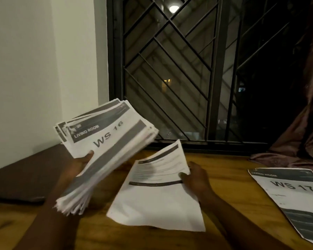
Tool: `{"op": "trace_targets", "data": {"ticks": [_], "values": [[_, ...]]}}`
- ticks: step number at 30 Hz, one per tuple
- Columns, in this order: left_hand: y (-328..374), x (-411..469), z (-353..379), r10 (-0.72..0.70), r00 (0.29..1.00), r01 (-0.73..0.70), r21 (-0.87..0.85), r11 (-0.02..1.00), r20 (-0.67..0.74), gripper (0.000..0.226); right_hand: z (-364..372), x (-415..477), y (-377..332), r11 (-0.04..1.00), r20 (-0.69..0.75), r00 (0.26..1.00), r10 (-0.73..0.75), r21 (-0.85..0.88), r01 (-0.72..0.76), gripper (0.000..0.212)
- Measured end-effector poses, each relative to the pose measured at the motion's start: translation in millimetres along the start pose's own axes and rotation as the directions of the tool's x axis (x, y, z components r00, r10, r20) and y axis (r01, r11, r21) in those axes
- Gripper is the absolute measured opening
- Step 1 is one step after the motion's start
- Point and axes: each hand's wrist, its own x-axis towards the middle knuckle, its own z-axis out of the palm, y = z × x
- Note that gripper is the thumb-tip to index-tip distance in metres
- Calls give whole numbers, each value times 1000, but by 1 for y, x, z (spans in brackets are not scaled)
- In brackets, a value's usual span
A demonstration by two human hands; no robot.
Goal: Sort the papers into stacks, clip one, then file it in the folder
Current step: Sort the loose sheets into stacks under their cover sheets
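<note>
A thick paper stack (107,141) was gripped by the left hand (78,166) at nine o'clock; one sheet (157,197) was pinched by the right hand (195,175).

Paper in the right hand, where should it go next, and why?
Probably lay the loose sheet flat on the table and let go. The right hand pinches it by one edge, while the left hand grips a thick stack topped by a WS 16 page. Freeing the right hand would let it take that page next.
</note>
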Motion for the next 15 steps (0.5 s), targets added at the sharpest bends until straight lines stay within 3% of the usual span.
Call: {"op": "trace_targets", "data": {"ticks": [2,5,7,9,12,15], "values": [[15,-18,17,-97,993,98,13,995,-69,51,26,-1,-11,1000,5,1000,-25,-17,25,28],[22,-29,34,-107,993,108,15,994,-56,44,43,1,-16,997,24,998,-61,-39,62,29],[21,-29,42,-127,991,127,14,992,42,55,45,2,-8,996,29,996,-79,-49,80,31],[21,-37,53,-202,974,200,35,979,102,77,32,7,0,994,65,997,-44,98,38,32],[11,-41,71,-197,969,205,-37,978,149,37,-4,15,1,941,70,996,61,328,-81,28],[3,-46,96,-259,926,278,-29,960,276,28,-43,15,-4,888,221,971,97,422,-185,47]]}}
